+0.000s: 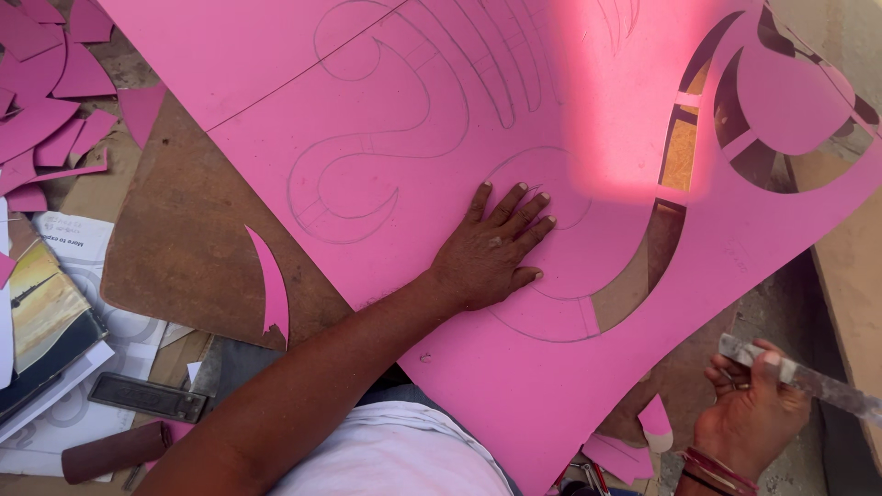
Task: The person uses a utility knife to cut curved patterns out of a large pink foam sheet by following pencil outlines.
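A large pink sheet [441, 83] with pencilled curved outlines lies over a brown board [184, 239]. Curved pieces are cut out of the sheet's right side. My left hand [491, 248] rests flat on the sheet, fingers spread, beside a cut curved slot. My right hand [749, 413] is off the sheet at the lower right, closed around a flat metal blade [813, 378] that points to the right. A small pink offcut [655, 421] lies just left of that hand.
Several pink scraps [46, 92] are piled at the upper left. A curved pink sliver [273, 285] lies on the board. Papers and a book [41, 312], a dark flat tool [147, 397] and a brown cylinder [115, 452] sit at the lower left.
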